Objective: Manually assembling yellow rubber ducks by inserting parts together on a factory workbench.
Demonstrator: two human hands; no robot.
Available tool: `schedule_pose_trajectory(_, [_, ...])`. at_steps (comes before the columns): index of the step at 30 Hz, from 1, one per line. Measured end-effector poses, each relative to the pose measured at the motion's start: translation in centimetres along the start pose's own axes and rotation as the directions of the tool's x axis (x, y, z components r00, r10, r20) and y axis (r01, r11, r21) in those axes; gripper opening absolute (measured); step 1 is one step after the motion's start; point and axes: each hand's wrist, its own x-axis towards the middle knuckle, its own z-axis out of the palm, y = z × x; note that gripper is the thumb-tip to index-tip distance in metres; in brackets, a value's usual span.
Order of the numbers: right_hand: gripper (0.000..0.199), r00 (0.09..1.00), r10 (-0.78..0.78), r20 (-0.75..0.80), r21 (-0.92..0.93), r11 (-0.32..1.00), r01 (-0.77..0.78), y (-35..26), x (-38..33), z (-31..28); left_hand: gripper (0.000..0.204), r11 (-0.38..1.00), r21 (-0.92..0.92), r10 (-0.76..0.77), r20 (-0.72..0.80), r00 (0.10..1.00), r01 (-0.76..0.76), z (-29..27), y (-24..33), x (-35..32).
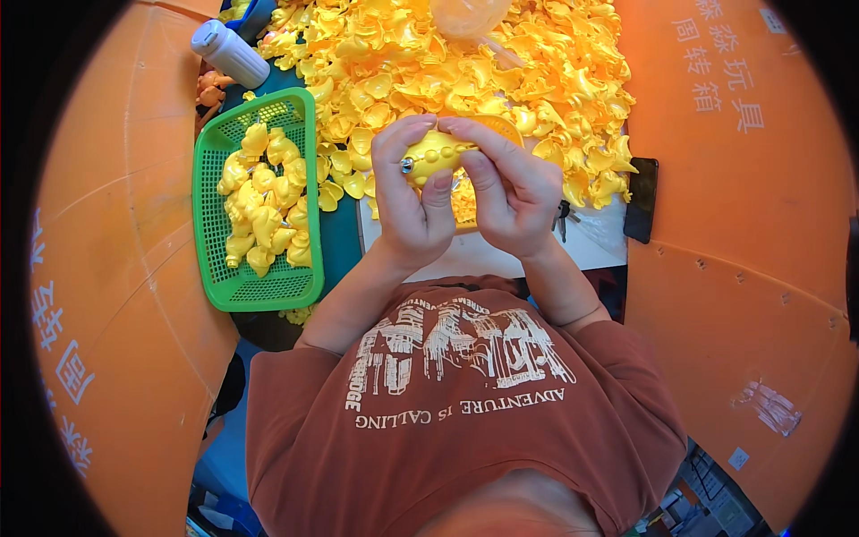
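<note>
Between both hands I hold a small yellow plastic toy figure, with a shiny metal bit at its left end. My left hand grips its left side, thumb below and fingers over the top. On the other side my right hand presses it with thumb and fingers. Behind and below the hands shows part of an orange-yellow basket, mostly covered by them; small yellow pieces are visible there. Beyond lies a large heap of curved yellow plastic shells.
To the left stands a green mesh basket holding several yellow figures. A white-capped bottle is behind it. Orange panels rise on both sides. A dark flat object leans by the right panel. A clear plastic piece rests on the heap.
</note>
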Motion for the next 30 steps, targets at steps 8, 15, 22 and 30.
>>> schedule_pose_trajectory(8, [0.022,0.981,0.159,0.108,0.387,0.903,-0.189,0.6,0.6,-0.9,0.042,0.997,0.077,0.029,0.034,0.999,-0.032,-0.3,0.6,0.4])
schedule_pose_trajectory(15, [0.025,0.975,0.038,0.218,0.307,0.946,-0.106,0.0,0.9,-2.1,0.044,0.954,0.159,0.251,0.043,0.967,-0.255,-0.7,0.7,1.0])
schedule_pose_trajectory(22, [0.025,0.946,-0.100,0.310,0.416,0.909,-0.040,0.3,1.6,-3.9,0.045,0.950,0.080,0.290,0.136,0.947,-0.303,-1.2,1.2,1.4])
schedule_pose_trajectory(30, [0.026,0.917,-0.266,0.296,0.314,0.934,0.169,-0.1,2.2,-3.9,0.046,0.966,-0.064,0.259,0.162,0.952,-0.252,-1.6,0.6,1.2])
